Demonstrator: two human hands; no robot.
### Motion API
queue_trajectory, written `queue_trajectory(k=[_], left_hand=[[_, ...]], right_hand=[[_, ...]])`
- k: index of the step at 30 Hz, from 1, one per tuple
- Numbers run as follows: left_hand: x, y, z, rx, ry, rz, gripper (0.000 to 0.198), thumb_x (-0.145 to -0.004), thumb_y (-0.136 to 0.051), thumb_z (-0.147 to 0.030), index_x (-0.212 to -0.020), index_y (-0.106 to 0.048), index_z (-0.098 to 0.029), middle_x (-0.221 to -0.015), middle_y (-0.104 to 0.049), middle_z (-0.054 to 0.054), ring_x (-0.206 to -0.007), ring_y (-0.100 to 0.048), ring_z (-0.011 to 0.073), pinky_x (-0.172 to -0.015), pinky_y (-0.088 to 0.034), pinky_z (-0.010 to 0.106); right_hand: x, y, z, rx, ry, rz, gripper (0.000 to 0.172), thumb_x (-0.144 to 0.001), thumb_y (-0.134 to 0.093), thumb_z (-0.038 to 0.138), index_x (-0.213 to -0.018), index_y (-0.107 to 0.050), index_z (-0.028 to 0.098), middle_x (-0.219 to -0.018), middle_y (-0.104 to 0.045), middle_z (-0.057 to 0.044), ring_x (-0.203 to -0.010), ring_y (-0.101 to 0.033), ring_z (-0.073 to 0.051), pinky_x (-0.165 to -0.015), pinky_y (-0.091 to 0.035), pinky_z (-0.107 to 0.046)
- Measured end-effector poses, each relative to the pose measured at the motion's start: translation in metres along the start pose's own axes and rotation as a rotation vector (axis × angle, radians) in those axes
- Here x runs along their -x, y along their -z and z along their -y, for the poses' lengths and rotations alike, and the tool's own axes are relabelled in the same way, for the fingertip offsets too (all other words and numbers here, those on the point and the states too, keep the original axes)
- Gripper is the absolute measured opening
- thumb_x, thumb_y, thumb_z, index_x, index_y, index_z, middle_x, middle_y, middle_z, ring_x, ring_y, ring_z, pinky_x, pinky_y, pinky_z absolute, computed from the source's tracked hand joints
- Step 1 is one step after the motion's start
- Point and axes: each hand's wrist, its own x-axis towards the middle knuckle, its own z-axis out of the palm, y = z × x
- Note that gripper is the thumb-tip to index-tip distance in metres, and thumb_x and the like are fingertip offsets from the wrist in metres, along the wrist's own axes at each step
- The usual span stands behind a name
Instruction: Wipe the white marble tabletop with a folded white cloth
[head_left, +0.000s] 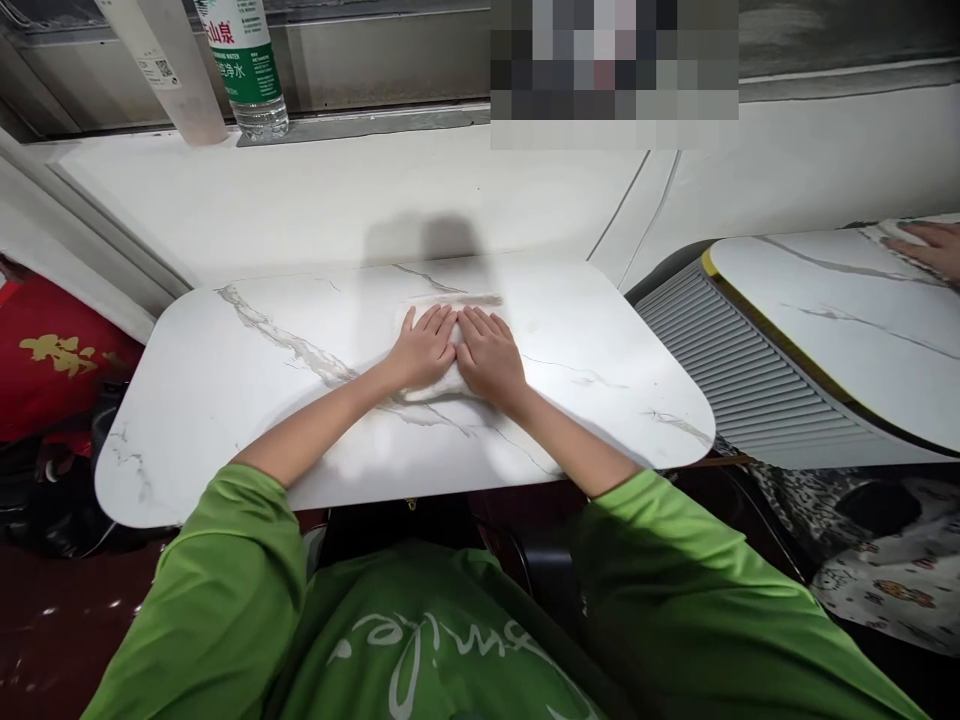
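Observation:
A white cloth (pixel 448 384) lies folded or bunched on a white marble-patterned table (pixel 195 400), near the middle of the top. My left hand (pixel 424 348) rests flat on the cloth with its fingers stretched out toward the wall. Beside it my right hand (pixel 490 350) presses flat on the same cloth, its fingers also extended. The two hands nearly touch at the thumbs and index fingertips. Most of the cloth is hidden beneath them; its far edge and near edge show.
A water bottle (pixel 251 85) and a tall translucent container (pixel 169 75) stand on the ledge at the back left. Another marble-patterned table (pixel 840 300) is at right, where another person's hand (pixel 934 248) touches a cloth (pixel 889 235). A red item (pixel 60 350) sits at left.

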Motion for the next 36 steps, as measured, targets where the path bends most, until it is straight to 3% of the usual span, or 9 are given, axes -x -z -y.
queue_trajectory(k=[8,13,19,29,32,36], left_hand=[[0.114,-0.004,-0.016,-0.064,-0.023,-0.043,0.059,-0.099,-0.026,-0.028,-0.151,-0.030,-0.001,-0.161,-0.028,0.018,-0.152,-0.021,0.0301,-0.123,-0.010,0.057],[0.136,-0.003,-0.017,-0.084,0.005,-0.046,0.058,-0.098,-0.027,-0.026,-0.151,-0.031,-0.001,-0.160,-0.030,0.019,-0.151,-0.023,0.0301,-0.123,-0.014,0.057],[0.102,-0.002,0.010,-0.059,0.018,-0.081,0.058,-0.096,-0.031,-0.026,-0.149,-0.036,-0.003,-0.158,-0.036,0.019,-0.150,-0.027,0.0284,-0.124,-0.012,0.055],[-0.002,0.020,0.092,-0.030,0.118,-0.096,0.057,-0.095,-0.029,-0.022,-0.150,-0.034,-0.007,-0.159,-0.035,0.016,-0.149,-0.029,0.0249,-0.124,-0.012,0.052],[-0.016,0.021,0.104,-0.028,0.128,-0.114,0.056,-0.095,-0.030,-0.021,-0.149,-0.035,-0.008,-0.158,-0.036,0.016,-0.148,-0.031,0.0246,-0.123,-0.013,0.052],[-0.014,0.020,0.104,-0.022,0.134,-0.128,0.057,-0.096,-0.027,-0.023,-0.150,-0.033,-0.007,-0.159,-0.034,0.016,-0.149,-0.028,0.0244,-0.124,-0.012,0.051]], right_hand=[[0.082,0.018,0.072,0.020,0.142,0.001,0.059,-0.092,-0.029,0.022,-0.142,-0.047,-0.004,-0.149,-0.047,-0.020,-0.143,-0.039,-0.029,-0.120,-0.027,-0.047],[0.088,0.020,0.086,0.022,0.190,0.035,0.058,-0.091,-0.033,0.021,-0.142,-0.048,-0.003,-0.150,-0.047,-0.019,-0.143,-0.039,-0.029,-0.121,-0.027,-0.046],[0.050,0.009,0.079,-0.002,0.143,0.065,0.059,-0.090,-0.032,0.019,-0.142,-0.047,-0.003,-0.150,-0.048,-0.018,-0.143,-0.039,-0.027,-0.121,-0.026,-0.045],[-0.086,-0.031,0.060,-0.091,0.044,0.021,0.057,-0.088,-0.030,0.016,-0.139,-0.051,0.000,-0.146,-0.052,-0.017,-0.139,-0.043,-0.027,-0.118,-0.027,-0.047],[-0.104,-0.039,0.056,-0.113,0.036,0.004,0.057,-0.086,-0.030,0.015,-0.137,-0.053,0.002,-0.145,-0.053,-0.017,-0.138,-0.045,-0.027,-0.118,-0.028,-0.048],[-0.103,-0.037,0.057,-0.108,0.036,0.024,0.058,-0.088,-0.029,0.016,-0.141,-0.050,0.001,-0.149,-0.049,-0.016,-0.141,-0.041,-0.025,-0.120,-0.024,-0.047]])
